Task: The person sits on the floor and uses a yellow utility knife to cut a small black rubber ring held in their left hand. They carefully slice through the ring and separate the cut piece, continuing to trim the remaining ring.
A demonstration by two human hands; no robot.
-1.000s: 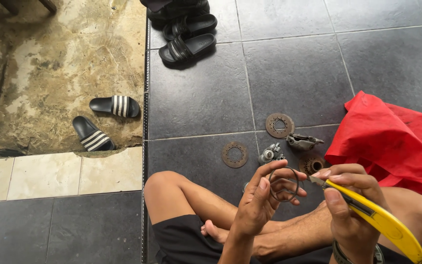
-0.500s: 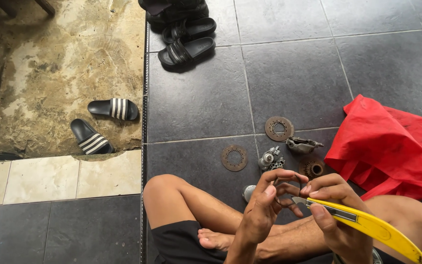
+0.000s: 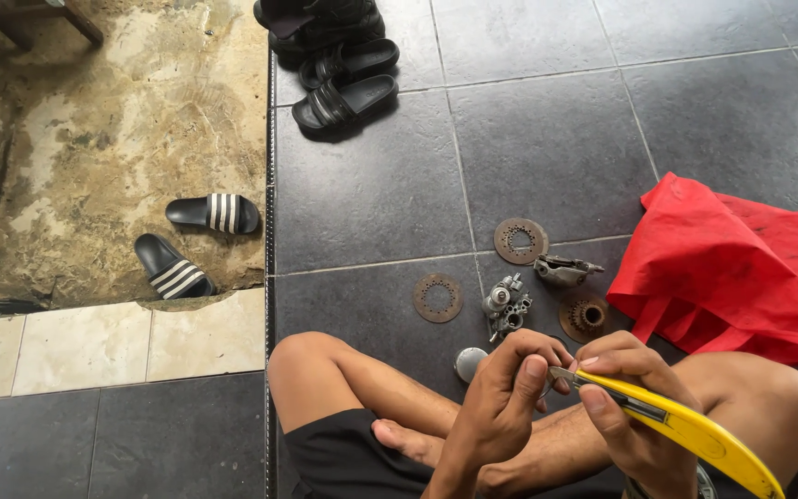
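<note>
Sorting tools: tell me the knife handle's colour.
Yellow; the utility knife shows best in the head view.

2 rusty discs [image 3: 520, 240], 3 metal parts [image 3: 507, 304], 1 red bag [image 3: 731, 268], 1 yellow cutter [image 3: 685, 430], 2 striped slides [image 3: 212, 212], 2 hands [image 3: 501, 407]

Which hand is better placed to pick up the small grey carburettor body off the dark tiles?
Probably the left hand: it sits just below the small grey carburettor body, pinching only a small part. The right hand is farther over, gripping the yellow-handled utility knife.

Yellow utility knife [image 3: 685, 427] — blade out, slanting up-left — meets a hidden part.
</note>
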